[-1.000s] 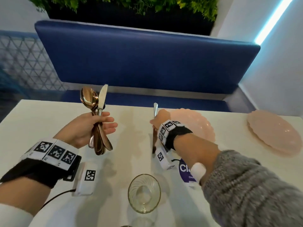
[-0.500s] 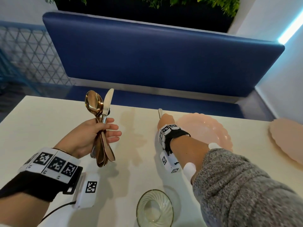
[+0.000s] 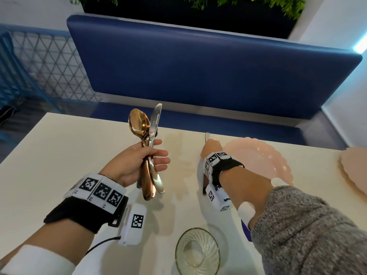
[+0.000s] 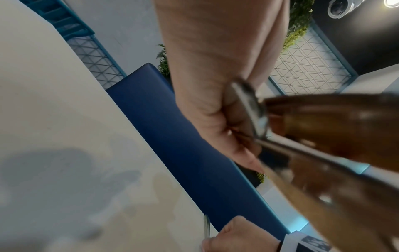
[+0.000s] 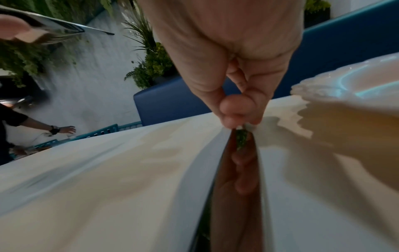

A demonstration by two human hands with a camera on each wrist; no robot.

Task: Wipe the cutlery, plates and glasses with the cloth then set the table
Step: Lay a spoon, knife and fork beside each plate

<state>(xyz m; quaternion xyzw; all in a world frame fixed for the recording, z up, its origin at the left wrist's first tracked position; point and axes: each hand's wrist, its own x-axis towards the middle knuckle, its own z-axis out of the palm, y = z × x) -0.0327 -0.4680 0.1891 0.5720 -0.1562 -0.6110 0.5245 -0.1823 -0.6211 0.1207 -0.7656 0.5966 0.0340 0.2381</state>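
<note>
On the white table (image 3: 59, 155), just left of the pink scalloped plate (image 3: 260, 157), the right hand (image 3: 211, 150) is down low, fingertips pinching a single silver knife (image 3: 207, 135). The piece lies along the tabletop; its tip pokes out past the knuckles toward the bench, the handle runs back under the wrist. Right wrist view confirms: thumb and fingers (image 5: 237, 109) are closed on the metal, and the polished handle (image 5: 237, 187) mirrors them. Plate rim (image 5: 345, 95) is just beside it, not touching.

Left hand (image 3: 137, 161) is raised above the table, clasping a bundle of cutlery upright: copper-coloured spoons (image 3: 139, 124) and a silver knife blade (image 3: 155, 120) up top, handles hanging below the palm. Fingers are only loosely wrapped, with the tips sticking out straight. Left wrist view is blurred; it shows copper handles (image 4: 323, 122) against the palm.

A ribbed clear glass (image 3: 197, 251) stands upright at the near edge. A second pink plate (image 3: 355, 169) sits far right, well apart. The blue bench (image 3: 198, 66) is behind.
</note>
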